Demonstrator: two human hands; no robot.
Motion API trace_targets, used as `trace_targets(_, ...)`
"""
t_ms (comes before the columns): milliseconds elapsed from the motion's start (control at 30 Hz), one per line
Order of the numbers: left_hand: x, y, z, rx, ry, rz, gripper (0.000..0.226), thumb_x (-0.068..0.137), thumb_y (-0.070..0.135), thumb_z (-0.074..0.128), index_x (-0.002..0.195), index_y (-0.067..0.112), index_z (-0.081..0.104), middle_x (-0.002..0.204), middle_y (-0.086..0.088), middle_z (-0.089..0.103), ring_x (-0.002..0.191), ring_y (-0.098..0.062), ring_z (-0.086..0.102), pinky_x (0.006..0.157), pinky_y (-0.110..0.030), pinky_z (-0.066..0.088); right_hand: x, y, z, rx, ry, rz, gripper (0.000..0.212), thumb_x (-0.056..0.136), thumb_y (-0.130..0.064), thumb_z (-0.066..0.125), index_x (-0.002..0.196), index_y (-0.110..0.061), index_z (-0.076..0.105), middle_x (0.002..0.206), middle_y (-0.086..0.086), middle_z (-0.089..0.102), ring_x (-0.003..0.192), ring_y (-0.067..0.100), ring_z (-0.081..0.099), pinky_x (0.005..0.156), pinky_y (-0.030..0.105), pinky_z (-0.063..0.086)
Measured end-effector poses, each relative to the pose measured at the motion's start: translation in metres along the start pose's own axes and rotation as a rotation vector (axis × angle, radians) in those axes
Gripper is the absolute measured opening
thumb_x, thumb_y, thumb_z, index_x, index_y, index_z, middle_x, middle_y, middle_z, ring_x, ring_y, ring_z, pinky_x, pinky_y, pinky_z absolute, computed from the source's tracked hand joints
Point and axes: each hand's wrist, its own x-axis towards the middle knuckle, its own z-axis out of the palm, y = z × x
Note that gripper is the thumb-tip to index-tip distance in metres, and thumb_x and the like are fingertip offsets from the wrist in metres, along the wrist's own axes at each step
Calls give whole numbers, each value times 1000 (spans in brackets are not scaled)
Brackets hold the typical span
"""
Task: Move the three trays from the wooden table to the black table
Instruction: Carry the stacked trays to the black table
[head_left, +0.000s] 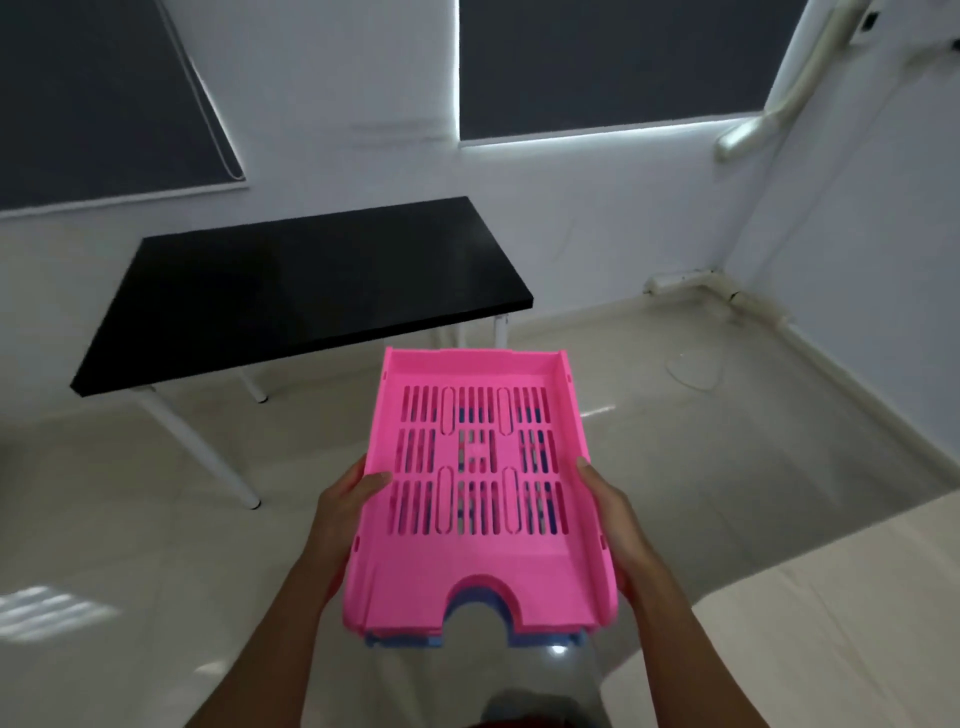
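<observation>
A stack of slotted plastic trays is held in the air in front of me. The pink tray (478, 561) is on top, and a blue tray (384, 640) shows under its near edge and through the slots. My left hand (345, 512) grips the stack's left side with the thumb over the rim. My right hand (615, 519) grips the right side the same way. The black table (291, 291) stands ahead and to the left, its top bare. A pale wooden table corner (831, 639) sits at the lower right.
The black table has white legs (197, 447) on a glossy pale tiled floor (130, 545). White walls with dark window blinds (613, 62) stand behind it. A white pipe (748, 135) runs down the right corner.
</observation>
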Motion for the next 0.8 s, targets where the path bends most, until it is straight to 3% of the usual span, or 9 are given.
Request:
trace_targets(167, 46, 25, -26, -40, 79, 26, 42, 87, 23, 64, 129, 17, 62, 102, -21, 75, 85, -40, 72, 79, -55, 58, 69, -31, 40, -55, -80, -16, 50, 94, -59, 53, 111, -20, 78, 105, 19, 79, 91, 38, 77, 87, 50, 60)
trace_targets(333, 109, 57, -36, -75, 111, 60, 46, 83, 28, 66, 128, 17, 64, 102, -24, 73, 86, -42, 70, 82, -58, 56, 147, -66, 69, -111, -123, -33, 51, 86, -67, 52, 102, -27, 81, 100, 14, 81, 87, 32, 79, 75, 39, 60)
trace_targets(600, 229, 110, -45, -109, 184, 63, 40, 79, 35, 69, 116, 20, 70, 95, -21, 75, 78, -38, 73, 72, -49, 60, 280, -142, 110, -149, -172, -26, 43, 97, -58, 48, 100, -30, 81, 97, 9, 82, 87, 28, 79, 78, 40, 59)
trace_targets(800, 316, 137, -73, -140, 199, 48, 42, 80, 34, 69, 120, 24, 69, 96, -19, 75, 78, -35, 73, 70, -46, 60, 368, -172, 150, -159, -192, 19, 44, 98, -53, 51, 101, -19, 79, 95, 11, 80, 86, 31, 78, 88, 48, 59)
